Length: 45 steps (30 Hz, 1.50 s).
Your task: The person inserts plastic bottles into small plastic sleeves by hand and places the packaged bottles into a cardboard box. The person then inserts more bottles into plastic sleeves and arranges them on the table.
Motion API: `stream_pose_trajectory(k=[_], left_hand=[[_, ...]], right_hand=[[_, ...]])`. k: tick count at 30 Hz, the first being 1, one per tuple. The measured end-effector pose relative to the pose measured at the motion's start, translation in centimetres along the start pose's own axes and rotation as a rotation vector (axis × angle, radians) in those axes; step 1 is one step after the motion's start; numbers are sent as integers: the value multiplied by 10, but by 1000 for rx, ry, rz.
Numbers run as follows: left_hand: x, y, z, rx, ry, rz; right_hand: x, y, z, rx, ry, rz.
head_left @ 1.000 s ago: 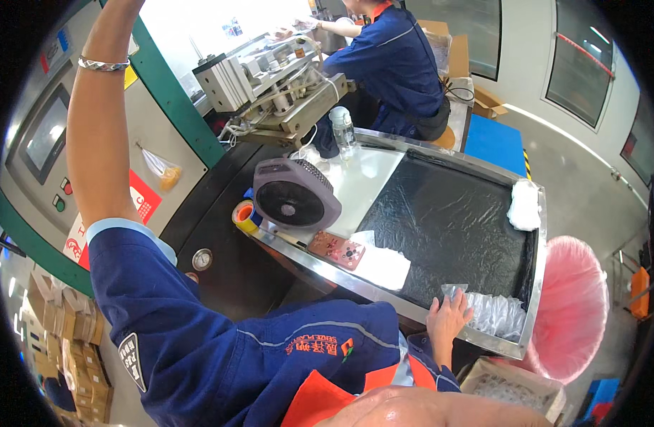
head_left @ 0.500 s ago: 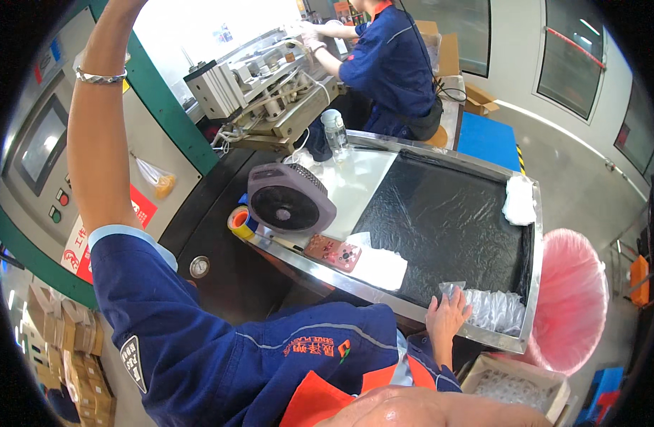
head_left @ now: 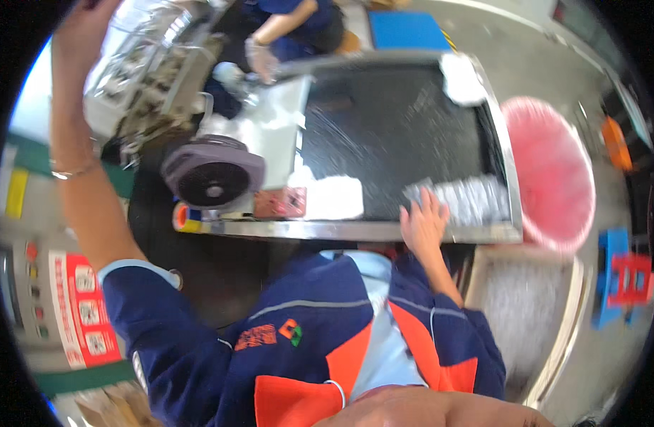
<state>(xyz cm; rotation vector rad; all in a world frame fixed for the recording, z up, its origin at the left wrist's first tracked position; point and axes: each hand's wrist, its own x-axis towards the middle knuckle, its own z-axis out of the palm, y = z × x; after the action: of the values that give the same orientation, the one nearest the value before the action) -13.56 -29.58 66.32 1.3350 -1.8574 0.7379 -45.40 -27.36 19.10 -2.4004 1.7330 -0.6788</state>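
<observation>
My right hand [head_left: 423, 224] lies with fingers stretched out at the left end of a row of crinkly clear plastic pieces [head_left: 473, 201], close to the near right corner of a metal-rimmed table [head_left: 370, 230]. The fingertips touch the plastic, but nothing is gripped. Raised high at the far left, my left hand [head_left: 85, 28] is smeared by motion and partly cut off by the picture edge, so its fingers do not show. Below it a metal bracelet [head_left: 74, 171] circles the wrist. Machine parts [head_left: 145, 71] stand beside that arm.
On the table are a purple-grey fan [head_left: 213, 174], a reddish patterned box [head_left: 281, 203], white sheets [head_left: 334, 198] and a white bundle [head_left: 462, 80]. A co-worker's gloved hand [head_left: 261, 58] is beside a clear bottle [head_left: 234, 77]. A pink-lined bin [head_left: 555, 171] and a carton [head_left: 519, 313] stand right.
The view has tipped and turned, shifting the table up and left. The co-worker's hand has come from the machine to beside the bottle. My right hand stays at the plastic; my left remains raised.
</observation>
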Motion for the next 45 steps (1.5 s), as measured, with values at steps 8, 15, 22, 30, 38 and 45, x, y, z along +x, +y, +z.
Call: stream_pose_trajectory(k=[8, 15, 22, 30, 38, 45], left_hand=[[-198, 62, 336, -480, -356, 109], [-269, 113, 400, -491, -385, 50], [-294, 90, 332, -471, -429, -221], [-389, 69, 257, -379, -765, -566], [-418, 59, 259, -577, -662, -786], [-409, 64, 247, -821, -638, -991]], right_hand=[[6, 4, -1, -29, 66, 47], [0, 1, -2, -7, 22, 38], [0, 2, 0, 4, 44, 20], [62, -24, -25, 84, 158, -254], [155, -29, 25, -488, -223, -654], [88, -48, 15, 423, -252, -265]])
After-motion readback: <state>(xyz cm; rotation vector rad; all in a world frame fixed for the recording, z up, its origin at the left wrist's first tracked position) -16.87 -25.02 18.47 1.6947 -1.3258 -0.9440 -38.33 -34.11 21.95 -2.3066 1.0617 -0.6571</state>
